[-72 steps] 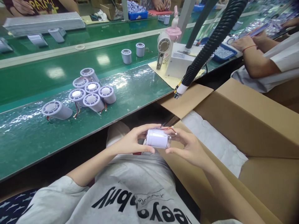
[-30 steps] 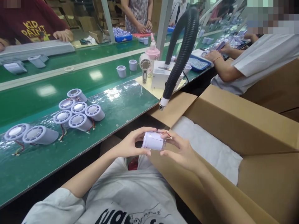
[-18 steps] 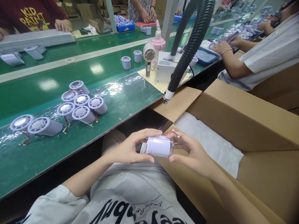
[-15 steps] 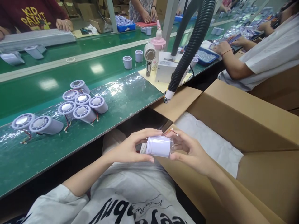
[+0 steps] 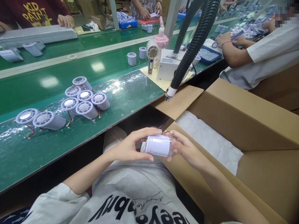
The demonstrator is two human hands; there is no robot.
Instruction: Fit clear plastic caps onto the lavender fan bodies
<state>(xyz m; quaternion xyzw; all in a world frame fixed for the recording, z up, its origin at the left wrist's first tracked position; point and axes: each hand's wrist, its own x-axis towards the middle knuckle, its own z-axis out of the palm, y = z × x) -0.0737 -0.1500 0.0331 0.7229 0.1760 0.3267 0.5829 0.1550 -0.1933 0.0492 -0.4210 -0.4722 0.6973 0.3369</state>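
Note:
A lavender cylindrical housing (image 5: 158, 145) lies sideways between my hands above my lap. Around its left end curl the fingers and thumb of my left hand (image 5: 134, 145), holding it. My right hand (image 5: 185, 149) closes on the right end, where some clear film-like material shows. Thin coloured wires (image 5: 167, 132) by the top edge are partly covered by the right fingertips. On the bench to the left stand several similar lavender housings (image 5: 86, 109) with round grilled tops and loose wires.
An open cardboard box (image 5: 252, 124) with a white liner (image 5: 207, 140) is at my right. A black corrugated hose (image 5: 193, 43) hangs over the bench edge from a white unit (image 5: 169, 65). A handheld fan (image 5: 152, 54) stands beside it. Co-workers sit across and to the right.
My right fingers have closed in on the housing's right end, and the wires that stuck up are now mostly covered. The view has shifted slightly.

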